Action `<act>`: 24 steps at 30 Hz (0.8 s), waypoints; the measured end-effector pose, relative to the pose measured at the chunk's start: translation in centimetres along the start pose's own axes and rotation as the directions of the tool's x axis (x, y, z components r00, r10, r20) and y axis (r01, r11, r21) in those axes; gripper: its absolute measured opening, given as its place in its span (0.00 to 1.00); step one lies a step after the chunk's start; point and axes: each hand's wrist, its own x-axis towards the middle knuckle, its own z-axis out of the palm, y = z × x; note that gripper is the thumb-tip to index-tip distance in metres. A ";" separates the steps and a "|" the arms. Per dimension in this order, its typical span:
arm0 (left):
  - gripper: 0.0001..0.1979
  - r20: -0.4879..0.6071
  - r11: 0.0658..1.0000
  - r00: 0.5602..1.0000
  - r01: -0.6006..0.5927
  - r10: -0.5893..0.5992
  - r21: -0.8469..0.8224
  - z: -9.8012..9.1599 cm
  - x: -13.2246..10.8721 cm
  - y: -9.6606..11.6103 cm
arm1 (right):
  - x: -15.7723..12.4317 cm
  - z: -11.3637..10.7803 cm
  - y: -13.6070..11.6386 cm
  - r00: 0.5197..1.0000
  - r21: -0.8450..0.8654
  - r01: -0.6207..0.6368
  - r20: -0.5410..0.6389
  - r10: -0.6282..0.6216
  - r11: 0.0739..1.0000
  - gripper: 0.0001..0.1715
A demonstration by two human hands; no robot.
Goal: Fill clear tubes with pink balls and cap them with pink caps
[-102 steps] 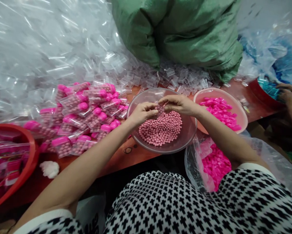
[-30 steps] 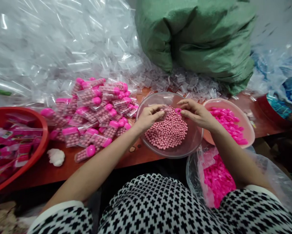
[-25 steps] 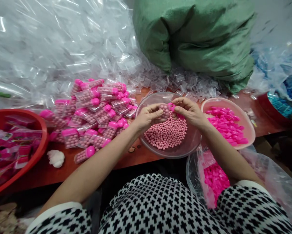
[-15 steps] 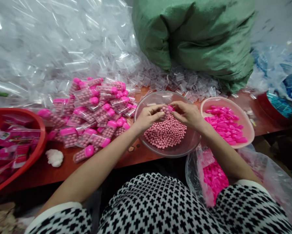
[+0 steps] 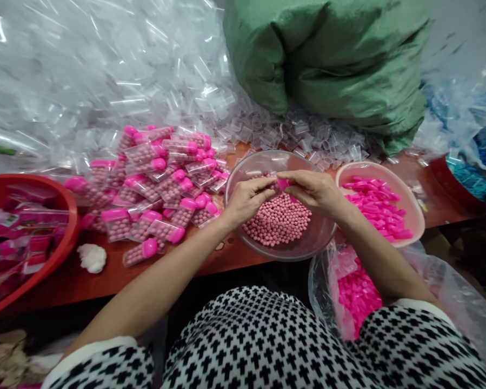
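Observation:
My left hand (image 5: 251, 201) is closed on a small clear bottle of pink beads (image 5: 262, 175), largely hidden behind the fingers. Opposite it, my right hand (image 5: 316, 192) pinches a bright pink cap (image 5: 283, 184) close to the left fingertips. Whether cap and bottle touch, I cannot tell. Both hands are above a clear plastic bowl (image 5: 281, 254) that holds loose pink beads (image 5: 277, 221). To the right of the bowl, a pale pink basin (image 5: 418, 216) contains many pink caps (image 5: 378, 210).
Capped bead-filled bottles (image 5: 153, 178) are heaped on the red table (image 5: 210, 265). A red tub (image 5: 70, 232) of packaged items stands left, near a white wad (image 5: 92, 257). Behind are clear empty bottles (image 5: 178, 86) and a green sack (image 5: 332, 70). A plastic bag of caps (image 5: 358, 297) hangs below.
The bottle has shifted left and is more covered by my left fingers. My right fingers have straightened over the pink cap, which now shows more clearly between the hands.

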 end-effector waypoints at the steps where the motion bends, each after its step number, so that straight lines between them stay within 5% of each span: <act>1: 0.19 -0.002 1.000 1.000 -0.011 0.011 0.016 0.0 -0.1 0.0 | -0.1 0.0 -0.1 1.000 -0.033 0.010 0.005 -0.010 0.999 0.21; 9: 0.13 0.021 0.956 0.985 -0.174 0.173 0.236 0.0 -0.9 1.3 | -1.4 0.6 -1.0 0.993 -0.263 0.119 0.007 -0.121 0.958 0.22; 16: 0.11 0.103 0.908 0.980 -0.195 0.169 0.369 0.2 -1.4 1.0 | -1.8 1.1 0.3 0.980 -0.122 0.196 0.070 -0.188 0.973 0.21; 20: 0.11 0.069 0.971 0.994 -0.096 0.082 0.221 0.1 -0.8 0.7 | -1.2 1.6 0.4 0.994 0.039 0.109 0.004 -0.109 0.993 0.20; 22: 0.14 0.022 0.999 1.000 -0.018 0.017 0.045 0.1 -0.3 0.6 | -0.9 1.8 0.2 0.997 0.179 -0.024 -0.069 0.036 0.984 0.20; 24: 0.19 -0.016 0.986 0.998 0.063 -0.067 -0.151 0.1 0.0 0.6 | -0.7 2.0 0.1 0.975 0.463 -0.132 -0.100 0.200 0.876 0.24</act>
